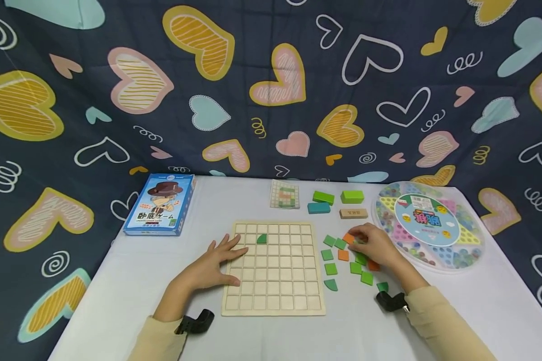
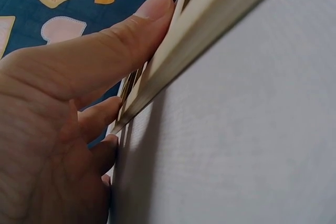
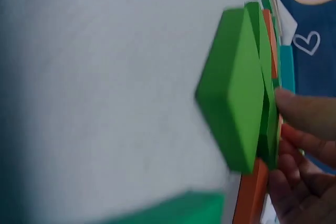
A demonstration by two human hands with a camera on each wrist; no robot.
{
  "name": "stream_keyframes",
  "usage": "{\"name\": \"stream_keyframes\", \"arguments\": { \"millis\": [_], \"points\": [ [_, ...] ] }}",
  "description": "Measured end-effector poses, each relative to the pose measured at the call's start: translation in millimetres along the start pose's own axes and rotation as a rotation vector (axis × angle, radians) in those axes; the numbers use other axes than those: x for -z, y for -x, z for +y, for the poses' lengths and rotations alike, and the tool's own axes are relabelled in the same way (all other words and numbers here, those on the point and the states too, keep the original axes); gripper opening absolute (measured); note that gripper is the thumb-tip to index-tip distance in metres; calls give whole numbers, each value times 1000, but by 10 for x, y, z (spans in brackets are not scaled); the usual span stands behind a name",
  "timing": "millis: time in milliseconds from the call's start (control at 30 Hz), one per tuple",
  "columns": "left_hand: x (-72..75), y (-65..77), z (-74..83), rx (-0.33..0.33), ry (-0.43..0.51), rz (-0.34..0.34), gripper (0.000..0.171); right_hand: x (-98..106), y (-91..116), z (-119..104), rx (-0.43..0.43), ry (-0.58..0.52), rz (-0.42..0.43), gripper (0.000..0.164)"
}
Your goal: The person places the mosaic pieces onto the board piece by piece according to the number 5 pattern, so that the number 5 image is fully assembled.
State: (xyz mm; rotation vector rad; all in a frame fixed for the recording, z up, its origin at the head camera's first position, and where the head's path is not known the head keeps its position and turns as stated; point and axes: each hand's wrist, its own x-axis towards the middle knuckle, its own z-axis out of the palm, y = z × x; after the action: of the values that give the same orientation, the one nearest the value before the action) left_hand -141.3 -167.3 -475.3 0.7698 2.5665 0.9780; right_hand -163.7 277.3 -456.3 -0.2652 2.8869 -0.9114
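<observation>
My left hand (image 1: 210, 265) rests spread on the left edge of a wooden grid board (image 1: 277, 311), its thumb (image 2: 152, 11) on the rim. A dark green quarter-circle tile (image 1: 262, 239) sits in a cell near the board's top. My right hand (image 1: 375, 245) is over the loose tiles right of the board, thumb and forefinger pinching an orange square tile (image 1: 348, 238). Around it lie another orange tile (image 1: 343, 255), light green tiles (image 1: 367, 278), darker green tiles (image 1: 327, 254) and a quarter-circle tile (image 1: 330, 285). In the right wrist view, green tiles (image 3: 231, 93) partly hide the fingertips.
Behind the board are a small pattern card (image 1: 284, 194), green blocks (image 1: 352, 196), a teal block (image 1: 318, 208) and a wooden block (image 1: 354, 214). A blue game box (image 1: 160, 204) lies at the left; a round marble game case (image 1: 426, 225) lies at the right. A heart-patterned cloth (image 1: 271, 120) hangs behind.
</observation>
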Motion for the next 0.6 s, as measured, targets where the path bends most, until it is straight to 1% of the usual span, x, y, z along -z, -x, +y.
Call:
{"name": "stream_keyframes", "arguments": {
  "millis": [100, 233, 300, 367, 467, 600],
  "points": [
    [3, 5, 9, -4, -3, 0, 82, -19, -32, -28, 3, 46, 9, 30],
    [2, 17, 19, -1, 4, -4, 82, -12, -39, -66, -7, 75, 28, 26],
    [0, 22, 23, 0, 0, -8, 82, -10, -21, -99, -12, 76, 51, 26],
    [1, 25, 25, 1, -9, -10, 82, -20, -7, -165, -4, 55, 79, 27],
    [8, 23, 22, 1, -27, -6, 82, -86, -22, -353, 33, -18, 89, 28],
    [18, 7, 24, 3, -29, -1, 82, -252, -111, -694, 121, -99, 50, 28]
  ]
}}
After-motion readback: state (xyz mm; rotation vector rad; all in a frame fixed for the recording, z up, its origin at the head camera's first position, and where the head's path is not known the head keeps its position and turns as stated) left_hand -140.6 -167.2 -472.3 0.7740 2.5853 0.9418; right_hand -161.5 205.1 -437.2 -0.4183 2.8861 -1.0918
